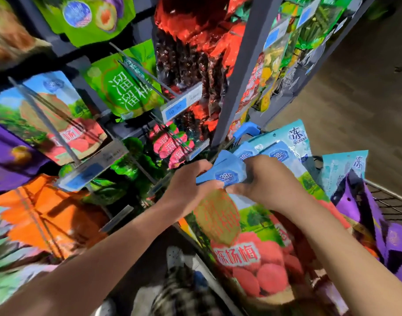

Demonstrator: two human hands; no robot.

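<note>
Head view | left hand and right hand are pinching the packet stack by its blue tops | stack is resting in the cart, likely being squared for the pegs.

Held pouch: lt-blue top w/ white-on-blue badge, green field mid, red-pink berries at btm, red chars edged white. Back pouches: same lt blue. Cart pouches at rt: purple. On rack: green pouch w/ white chars; red foil packs; small pink packs; orange pouch. Price tag: blue & white. Rack posts: dk grey. Floor: brown. Trousers: blk/white check.
</note>
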